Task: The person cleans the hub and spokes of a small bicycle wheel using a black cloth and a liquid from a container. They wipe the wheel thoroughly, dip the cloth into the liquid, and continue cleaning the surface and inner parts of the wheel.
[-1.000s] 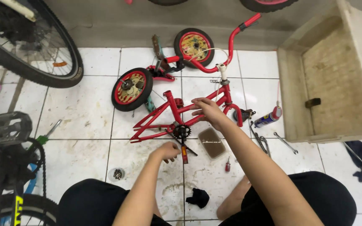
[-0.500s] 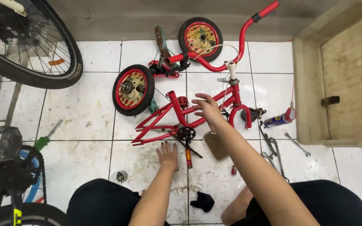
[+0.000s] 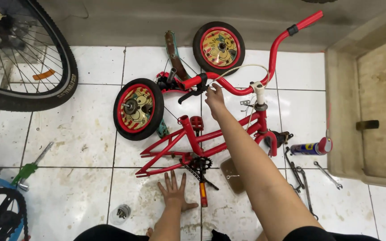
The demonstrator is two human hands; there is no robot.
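Red bike frame [image 3: 211, 145] lies flat on the floor [image 3: 81, 134] — my left hand [image 3: 174, 189] braces spread on the tile, my right hand [image 3: 214, 96] reaches open-fingered to the handlebar [image 3: 264, 76].

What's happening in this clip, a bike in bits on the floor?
A person sits over a small red bicycle frame lying dismantled on a white tiled floor. Their right hand reaches to the red handlebar; whether it grips the bar is unclear. The left hand is pressed flat on the tiles beside the crank. Two small wheels lie detached, with a spray can and wrenches to the right.
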